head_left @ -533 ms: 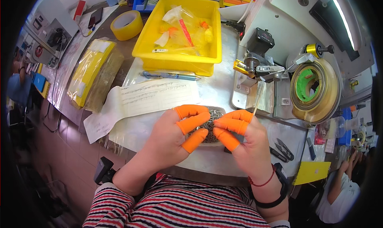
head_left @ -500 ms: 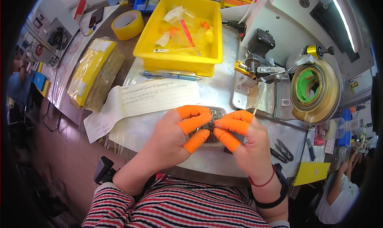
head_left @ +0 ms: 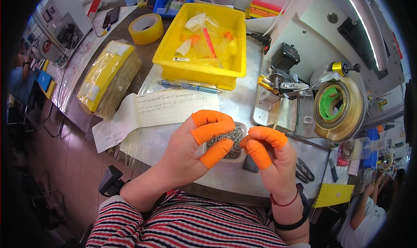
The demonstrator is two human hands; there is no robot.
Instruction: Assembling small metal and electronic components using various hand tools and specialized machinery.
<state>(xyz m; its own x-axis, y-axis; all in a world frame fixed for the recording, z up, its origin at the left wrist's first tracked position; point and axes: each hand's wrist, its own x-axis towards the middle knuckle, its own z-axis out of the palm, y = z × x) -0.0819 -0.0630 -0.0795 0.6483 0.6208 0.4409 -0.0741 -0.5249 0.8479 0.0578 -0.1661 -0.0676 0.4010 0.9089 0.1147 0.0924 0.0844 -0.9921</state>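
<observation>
Both my hands wear orange finger cots and hover over a small whitish tray [head_left: 237, 160] full of tiny silvery metal parts [head_left: 231, 147]. My left hand [head_left: 189, 146] is at the tray's left side, its thumb apart from its curled fingers; metal parts show through the gap, and I see nothing held. At the right edge of the tray, my right hand [head_left: 273, 157] pinches thumb and forefinger together. Whatever sits between those fingertips is too small or hidden to make out.
Behind the hands lie a handwritten paper sheet [head_left: 173, 109], pens [head_left: 190, 86] and a yellow bin [head_left: 200, 76]. To the left are a wrapped yellow bundle [head_left: 106, 76] and a tape roll [head_left: 145, 29]. A machine with a reel [head_left: 341, 118] stands right, near dark snips [head_left: 305, 170].
My right hand has drawn back to the right, away from the left fingertips, uncovering more of the tray. The left hand stays nearly in place. The whole view has shifted slightly.
</observation>
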